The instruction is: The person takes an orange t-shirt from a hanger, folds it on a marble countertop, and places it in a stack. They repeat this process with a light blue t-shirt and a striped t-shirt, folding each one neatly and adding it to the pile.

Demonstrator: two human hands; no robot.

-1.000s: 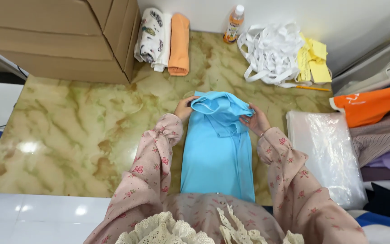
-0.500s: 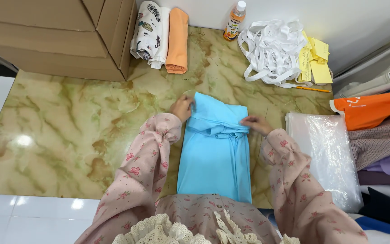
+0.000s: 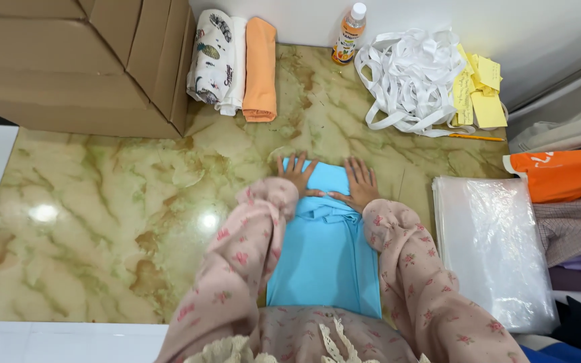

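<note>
A light blue garment [image 3: 324, 252] lies folded into a long strip on the green marbled floor [image 3: 102, 215], running from my lap away from me. My left hand [image 3: 296, 173] rests flat on its far left corner, fingers spread. On the far right part of the cloth my right hand [image 3: 360, 181] presses down, also flat with fingers apart. Both arms wear pink flowered sleeves. Neither hand grips the cloth.
Cardboard boxes [image 3: 75, 60] stand at the back left. A rolled patterned cloth [image 3: 215, 60] and a rolled orange cloth [image 3: 261, 68] lie by them. A bottle [image 3: 349, 33], white straps [image 3: 408, 81], yellow slips [image 3: 479, 87], clear plastic bags [image 3: 492, 249] and stacked fabrics [image 3: 566, 202] fill the right side.
The folded top of the blue garment has been laid down flat. Both hands moved from its side edges onto its far end and now press flat.
</note>
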